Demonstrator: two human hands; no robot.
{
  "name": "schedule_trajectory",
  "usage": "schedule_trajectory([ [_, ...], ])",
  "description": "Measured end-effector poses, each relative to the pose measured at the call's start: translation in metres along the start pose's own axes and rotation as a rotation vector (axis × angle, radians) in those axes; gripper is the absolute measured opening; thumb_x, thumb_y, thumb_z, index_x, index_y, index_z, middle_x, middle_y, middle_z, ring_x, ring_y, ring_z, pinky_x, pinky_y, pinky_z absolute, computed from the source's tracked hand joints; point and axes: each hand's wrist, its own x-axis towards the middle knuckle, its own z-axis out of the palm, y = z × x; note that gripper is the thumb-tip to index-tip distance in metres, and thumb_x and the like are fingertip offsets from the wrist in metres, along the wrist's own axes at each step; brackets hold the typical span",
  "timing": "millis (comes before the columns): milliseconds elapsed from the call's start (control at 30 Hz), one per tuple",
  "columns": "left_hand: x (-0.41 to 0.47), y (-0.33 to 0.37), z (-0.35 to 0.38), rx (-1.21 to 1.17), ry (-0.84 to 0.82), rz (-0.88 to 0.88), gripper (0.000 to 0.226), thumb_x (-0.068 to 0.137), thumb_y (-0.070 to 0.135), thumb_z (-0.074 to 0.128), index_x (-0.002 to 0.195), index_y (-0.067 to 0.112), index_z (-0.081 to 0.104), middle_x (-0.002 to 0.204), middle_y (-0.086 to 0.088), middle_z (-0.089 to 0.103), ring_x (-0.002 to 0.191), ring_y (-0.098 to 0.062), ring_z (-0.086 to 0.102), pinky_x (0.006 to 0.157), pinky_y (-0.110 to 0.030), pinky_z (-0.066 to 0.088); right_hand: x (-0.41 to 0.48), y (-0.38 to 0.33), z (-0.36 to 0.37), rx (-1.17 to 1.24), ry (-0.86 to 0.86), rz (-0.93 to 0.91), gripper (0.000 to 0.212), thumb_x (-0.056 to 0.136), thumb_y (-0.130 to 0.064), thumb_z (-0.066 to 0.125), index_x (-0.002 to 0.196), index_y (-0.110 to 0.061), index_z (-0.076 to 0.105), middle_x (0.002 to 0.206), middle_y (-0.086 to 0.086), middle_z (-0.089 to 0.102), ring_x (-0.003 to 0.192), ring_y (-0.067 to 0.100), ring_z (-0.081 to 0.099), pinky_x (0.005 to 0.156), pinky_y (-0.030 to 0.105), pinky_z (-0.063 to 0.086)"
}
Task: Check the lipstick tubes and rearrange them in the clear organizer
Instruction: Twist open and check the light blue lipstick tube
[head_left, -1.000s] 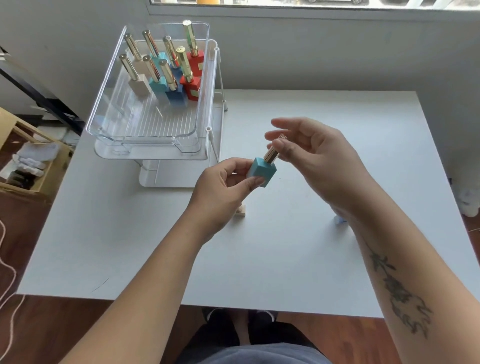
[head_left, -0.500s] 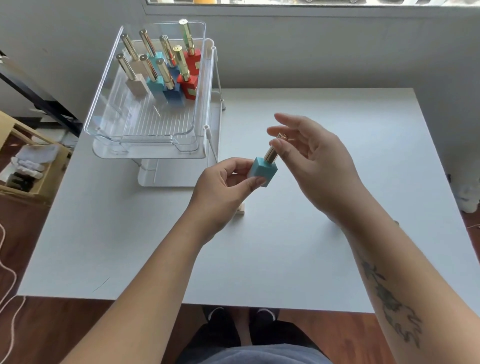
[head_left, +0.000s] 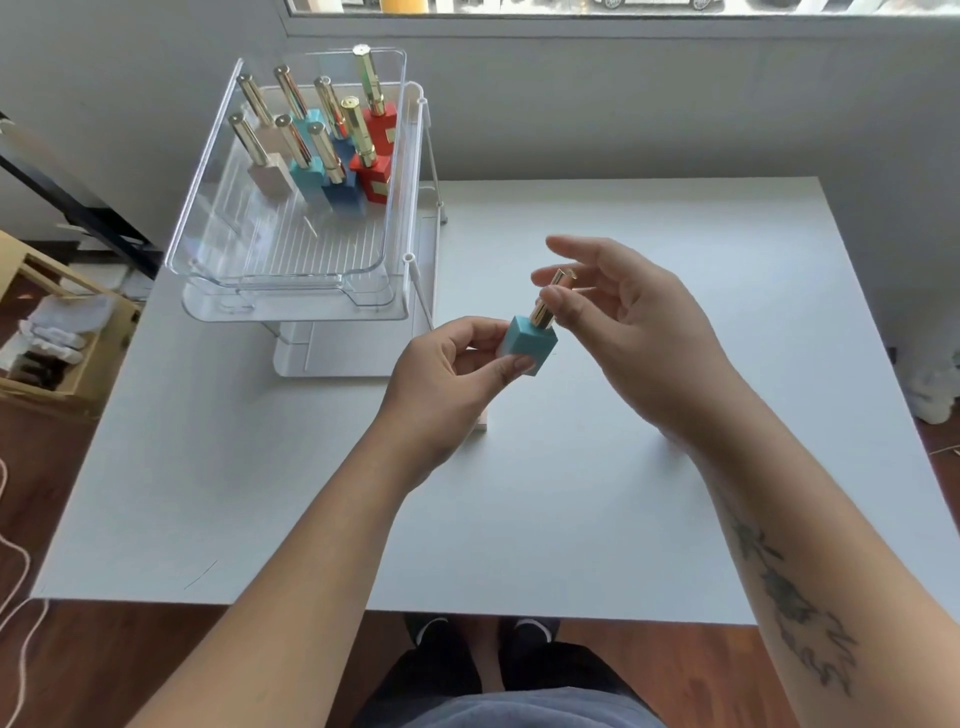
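A teal lipstick tube (head_left: 530, 343) with a gold cap is held above the middle of the white table (head_left: 571, 519). My left hand (head_left: 447, 384) grips its square teal base. My right hand (head_left: 623, 322) pinches the gold cap between thumb and fingers, the other fingers spread. The clear organizer (head_left: 291, 291) stands at the table's back left. Several gold-capped lipstick tubes stand in its far end: beige (head_left: 267, 174), teal (head_left: 306, 176), blue (head_left: 340, 195) and red (head_left: 374, 176) ones. A small beige piece (head_left: 482, 420) lies on the table, mostly hidden under my left hand.
The near half of the organizer's ribbed tray holds nothing. A wooden crate (head_left: 47, 332) with small items sits on the floor to the left. A grey wall and a window ledge run behind the table. A cord (head_left: 15, 597) lies on the floor at left.
My hands and the teal lipstick tube have stayed nearly still. My right hand's fingers have shifted slightly on the gold cap, which shows a little more.
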Motion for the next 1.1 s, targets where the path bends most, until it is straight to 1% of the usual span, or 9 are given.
schedule_trajectory([
  [133, -0.001, 0.0011, -0.0014, 0.001, -0.004, -0.002, 0.022, 0.083, 0.013, 0.076, 0.102, 0.021, 0.071, 0.095, 0.006, 0.077, 0.095, -0.008, 0.071, 0.075, -0.012, 0.05, -0.0022, 0.0025, 0.0014, 0.018, -0.022, 0.0, 0.027, 0.095, -0.014, 0.059, 0.121, -0.018, 0.061, 0.105, -0.004, 0.071, 0.096, 0.003, 0.067, 0.088, 0.022, 0.052],
  [267, -0.002, 0.0012, -0.0013, 0.001, -0.011, -0.001, 0.021, 0.083, 0.012, 0.075, 0.101, 0.022, 0.071, 0.093, 0.006, 0.077, 0.093, -0.009, 0.072, 0.073, -0.011, 0.049, -0.0011, 0.0031, 0.0051, 0.006, 0.079, 0.021, 0.014, 0.086, -0.023, 0.071, 0.099, -0.019, 0.065, 0.09, -0.001, 0.071, 0.086, 0.014, 0.068, 0.082, 0.034, 0.056],
  [400, -0.0012, 0.0011, -0.0016, 0.003, 0.003, 0.0, 0.021, 0.082, 0.014, 0.076, 0.101, 0.023, 0.071, 0.096, 0.007, 0.077, 0.094, -0.009, 0.071, 0.075, -0.013, 0.05, -0.0001, 0.0053, 0.0042, 0.015, 0.07, 0.053, 0.032, 0.087, -0.034, 0.069, 0.117, -0.025, 0.061, 0.103, -0.006, 0.07, 0.094, 0.005, 0.067, 0.087, 0.031, 0.055],
  [500, -0.0009, 0.0012, -0.0021, 0.002, 0.01, -0.006, 0.021, 0.082, 0.014, 0.076, 0.101, 0.023, 0.071, 0.095, 0.007, 0.077, 0.094, -0.009, 0.072, 0.076, -0.013, 0.051, -0.0013, 0.0072, 0.0029, 0.073, 0.001, 0.039, 0.035, 0.093, -0.021, 0.062, 0.128, -0.022, 0.057, 0.109, -0.006, 0.071, 0.099, 0.003, 0.066, 0.092, 0.027, 0.053],
  [600, -0.0013, 0.0018, -0.0007, -0.006, 0.005, -0.001, 0.021, 0.082, 0.013, 0.076, 0.1, 0.023, 0.071, 0.095, 0.007, 0.077, 0.093, -0.009, 0.072, 0.074, -0.012, 0.05, -0.0015, 0.0075, 0.0031, 0.109, 0.04, 0.017, 0.029, 0.092, -0.016, 0.064, 0.121, -0.019, 0.063, 0.102, -0.004, 0.073, 0.096, 0.006, 0.068, 0.091, 0.029, 0.054],
  [733, -0.0012, 0.003, 0.002, -0.002, -0.012, 0.011, 0.022, 0.083, 0.011, 0.075, 0.101, 0.021, 0.071, 0.094, 0.007, 0.077, 0.093, -0.008, 0.072, 0.071, -0.011, 0.05, 0.0004, 0.007, 0.0031, 0.085, 0.146, 0.03, 0.017, 0.081, -0.029, 0.076, 0.095, -0.024, 0.069, 0.085, -0.01, 0.072, 0.08, 0.007, 0.069, 0.079, 0.028, 0.057],
  [833, 0.0004, 0.0034, 0.0023, -0.012, -0.004, 0.016, 0.022, 0.082, 0.012, 0.076, 0.102, 0.021, 0.071, 0.095, 0.008, 0.077, 0.093, -0.007, 0.072, 0.073, -0.011, 0.05, 0.0005, 0.0073, 0.0006, 0.061, 0.149, 0.037, 0.033, 0.079, -0.038, 0.076, 0.109, -0.03, 0.065, 0.094, -0.013, 0.07, 0.086, 0.002, 0.067, 0.077, 0.022, 0.055],
  [933, 0.0019, 0.0035, 0.0023, -0.011, -0.006, 0.012, 0.022, 0.082, 0.013, 0.076, 0.102, 0.021, 0.071, 0.095, 0.008, 0.077, 0.093, -0.007, 0.072, 0.074, -0.011, 0.05, 0.001, 0.0077, -0.0024, 0.124, 0.067, 0.031, 0.037, 0.088, -0.025, 0.069, 0.124, -0.025, 0.06, 0.109, -0.009, 0.07, 0.099, 0.001, 0.067, 0.085, 0.018, 0.053],
  [1100, 0.0031, 0.0033, 0.0029, -0.006, -0.013, 0.013, 0.021, 0.083, 0.012, 0.075, 0.101, 0.021, 0.071, 0.093, 0.006, 0.077, 0.093, -0.008, 0.072, 0.072, -0.011, 0.049, 0.0036, 0.0073, -0.0028, 0.129, 0.074, 0.054, 0.02, 0.088, -0.017, 0.068, 0.108, -0.018, 0.069, 0.092, -0.005, 0.074, 0.09, 0.007, 0.07, 0.089, 0.031, 0.056],
])
